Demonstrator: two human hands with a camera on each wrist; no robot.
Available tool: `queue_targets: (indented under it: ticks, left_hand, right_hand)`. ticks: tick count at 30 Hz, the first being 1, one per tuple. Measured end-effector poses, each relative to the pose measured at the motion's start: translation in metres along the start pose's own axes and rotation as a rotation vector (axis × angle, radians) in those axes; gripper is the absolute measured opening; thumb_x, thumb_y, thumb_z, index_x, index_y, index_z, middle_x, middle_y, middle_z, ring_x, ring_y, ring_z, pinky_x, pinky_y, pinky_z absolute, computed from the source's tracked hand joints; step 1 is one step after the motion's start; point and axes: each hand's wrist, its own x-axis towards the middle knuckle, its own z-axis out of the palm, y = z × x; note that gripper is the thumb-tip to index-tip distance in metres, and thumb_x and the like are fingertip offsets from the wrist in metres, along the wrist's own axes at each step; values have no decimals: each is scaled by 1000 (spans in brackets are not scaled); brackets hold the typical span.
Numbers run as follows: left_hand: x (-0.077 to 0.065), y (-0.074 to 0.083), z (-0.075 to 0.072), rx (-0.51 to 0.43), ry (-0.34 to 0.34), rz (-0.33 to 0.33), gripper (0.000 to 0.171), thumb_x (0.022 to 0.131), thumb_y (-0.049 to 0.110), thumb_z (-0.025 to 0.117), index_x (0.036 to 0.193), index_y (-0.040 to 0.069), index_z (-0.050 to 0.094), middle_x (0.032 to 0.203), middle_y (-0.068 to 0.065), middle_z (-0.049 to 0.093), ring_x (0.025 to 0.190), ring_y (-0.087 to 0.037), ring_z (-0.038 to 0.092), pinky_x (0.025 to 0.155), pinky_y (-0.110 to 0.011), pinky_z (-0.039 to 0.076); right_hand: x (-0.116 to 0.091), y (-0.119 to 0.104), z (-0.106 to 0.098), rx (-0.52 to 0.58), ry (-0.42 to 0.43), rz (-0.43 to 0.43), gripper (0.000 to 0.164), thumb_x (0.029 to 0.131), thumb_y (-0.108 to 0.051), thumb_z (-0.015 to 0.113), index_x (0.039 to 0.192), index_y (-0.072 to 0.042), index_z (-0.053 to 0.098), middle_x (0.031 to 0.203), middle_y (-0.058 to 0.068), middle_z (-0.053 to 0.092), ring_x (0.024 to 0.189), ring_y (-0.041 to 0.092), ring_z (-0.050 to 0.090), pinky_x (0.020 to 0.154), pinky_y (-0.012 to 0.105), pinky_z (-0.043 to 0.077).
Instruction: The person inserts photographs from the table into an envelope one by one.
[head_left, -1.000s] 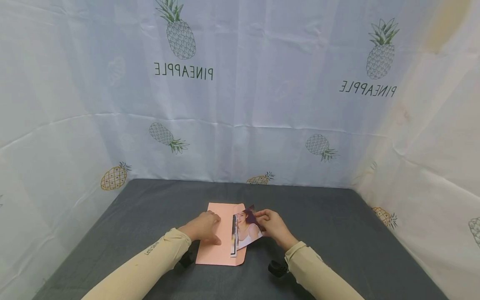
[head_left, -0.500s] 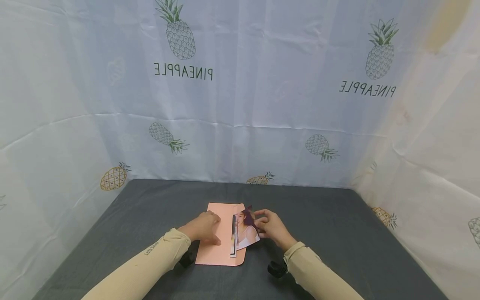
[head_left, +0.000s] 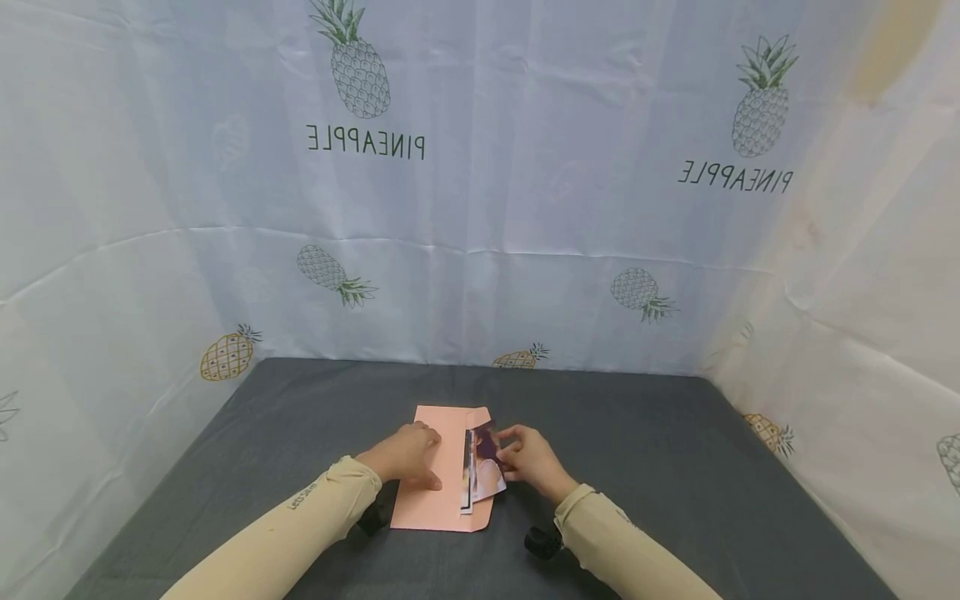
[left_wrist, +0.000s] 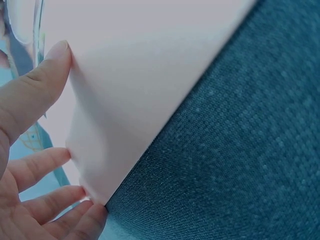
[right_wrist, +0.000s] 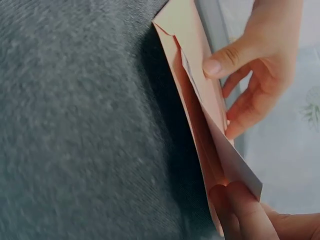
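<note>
A pink envelope (head_left: 431,510) lies flat on the dark table, its flap side (right_wrist: 192,127) to the right. My left hand (head_left: 405,454) rests on its left part, thumb and fingertips (left_wrist: 57,52) spread apart and touching the paper. At the opening, my right hand (head_left: 532,462) pinches the right edge of a photo (head_left: 489,477) of a person in a white top. The photo tilts and lies partly inside the envelope; its left part is hidden. Beside it, a narrow strip of other prints (head_left: 467,483) with black and white borders sticks out of the opening.
The dark cloth-covered table (head_left: 637,433) spreads around the envelope. A white curtain (head_left: 480,183) with pineapple prints hangs behind it and along both sides. A black wrist device (head_left: 543,542) sits below the right wrist.
My right hand has moved left with the photo, and less of the photo shows outside the envelope. My left hand and the envelope have stayed in place.
</note>
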Motion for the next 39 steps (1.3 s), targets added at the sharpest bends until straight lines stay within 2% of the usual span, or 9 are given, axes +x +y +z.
queue_targets:
  ticks: [14, 23, 33, 39]
  left_hand:
    - [3, -2, 0, -19, -3, -4, 72, 64, 32, 91, 122, 0, 62, 129, -18, 56, 124, -36, 49, 105, -49, 42]
    - [2, -2, 1, -13, 1, 9, 71, 64, 33, 90, 121, 0, 62, 129, -18, 56, 124, -36, 50, 105, -49, 42]
    - [3, -4, 2, -8, -9, 2, 71, 65, 33, 90, 122, 1, 62, 129, -17, 56, 123, -36, 50, 105, -49, 42]
    - [3, -4, 2, -2, -11, -3, 71, 65, 34, 90, 122, 1, 62, 129, -17, 56, 124, -36, 50, 105, -49, 42]
  right_hand:
    - [-2, -4, 14, -25, -32, 12, 36, 87, 7, 63, 123, 8, 58, 90, 13, 70, 72, 14, 64, 62, 32, 59]
    - [-1, 0, 18, 0, -80, -24, 40, 84, 12, 65, 122, 9, 56, 87, 12, 68, 72, 15, 66, 64, 33, 60]
    - [3, 1, 24, 0, -61, 22, 41, 80, 8, 71, 119, 5, 59, 84, 10, 66, 68, 15, 68, 62, 31, 59]
    - [8, 4, 26, -9, -55, 20, 38, 79, 8, 73, 115, 5, 60, 80, 10, 64, 65, 15, 67, 60, 32, 59]
